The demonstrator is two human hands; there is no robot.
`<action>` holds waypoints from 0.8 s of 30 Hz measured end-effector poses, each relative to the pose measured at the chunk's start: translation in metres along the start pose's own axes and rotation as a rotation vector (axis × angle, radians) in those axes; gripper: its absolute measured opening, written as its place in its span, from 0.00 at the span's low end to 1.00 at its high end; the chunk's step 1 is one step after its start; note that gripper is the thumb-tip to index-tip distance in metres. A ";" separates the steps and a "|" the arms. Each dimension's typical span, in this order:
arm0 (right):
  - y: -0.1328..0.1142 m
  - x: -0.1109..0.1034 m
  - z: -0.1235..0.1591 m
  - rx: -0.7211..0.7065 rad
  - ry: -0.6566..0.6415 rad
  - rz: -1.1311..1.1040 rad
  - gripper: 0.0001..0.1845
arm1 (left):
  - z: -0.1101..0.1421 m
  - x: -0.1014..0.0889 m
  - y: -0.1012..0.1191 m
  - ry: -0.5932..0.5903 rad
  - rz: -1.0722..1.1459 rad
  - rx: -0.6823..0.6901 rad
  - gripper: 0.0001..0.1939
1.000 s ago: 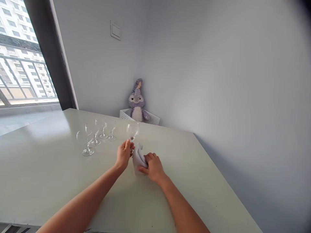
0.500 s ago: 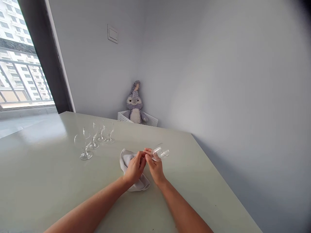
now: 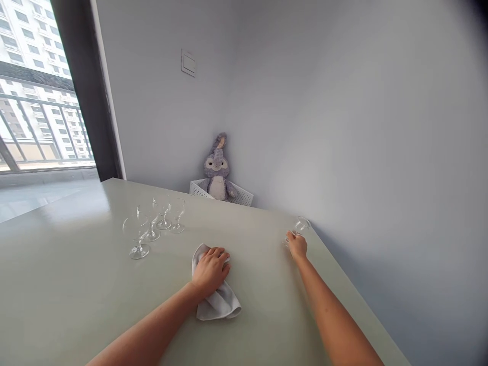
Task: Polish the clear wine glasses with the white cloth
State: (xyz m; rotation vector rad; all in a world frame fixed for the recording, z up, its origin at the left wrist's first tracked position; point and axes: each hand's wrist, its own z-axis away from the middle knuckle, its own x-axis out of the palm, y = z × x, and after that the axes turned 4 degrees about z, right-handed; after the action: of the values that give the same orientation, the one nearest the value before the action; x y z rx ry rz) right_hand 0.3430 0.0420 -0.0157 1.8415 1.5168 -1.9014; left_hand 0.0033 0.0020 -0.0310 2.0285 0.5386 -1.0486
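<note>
Your right grip [image 3: 297, 246] is closed around one glass [image 3: 303, 222] near the bench [image 3: 263, 325] corner; base contact is unclear. Your left grip [image 3: 211, 269] lies loosely spread on the cloth [image 3: 219, 306]. Four glasses [image 3: 139, 250], grouped left, appear outstanding.

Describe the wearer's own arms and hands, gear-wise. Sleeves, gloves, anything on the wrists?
Two bare human hands, left hand and right hand, no gloves. The left forearm and right forearm show no sleeves as far as the frame reaches. No watch, bracelet, cable or marker visible on either wrist; fine finger detail is too small to tell.
</note>
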 end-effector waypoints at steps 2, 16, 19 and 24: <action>0.010 0.001 -0.013 0.058 -0.022 0.012 0.19 | 0.000 -0.001 0.001 -0.003 0.012 0.005 0.12; 0.035 0.009 -0.026 0.102 -0.051 -0.041 0.13 | 0.000 -0.006 0.004 0.011 0.068 -0.021 0.12; 0.042 0.000 -0.011 0.142 0.016 -0.115 0.25 | 0.000 -0.007 0.005 0.013 0.072 -0.020 0.12; 0.042 -0.019 0.025 0.281 0.060 -0.294 0.21 | 0.000 -0.006 0.004 0.016 0.073 -0.012 0.12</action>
State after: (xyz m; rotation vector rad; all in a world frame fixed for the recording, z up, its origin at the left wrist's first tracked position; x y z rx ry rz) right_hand 0.3579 -0.0062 -0.0301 1.8827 1.6961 -2.3158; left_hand 0.0021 -0.0008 -0.0242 2.0322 0.4744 -0.9836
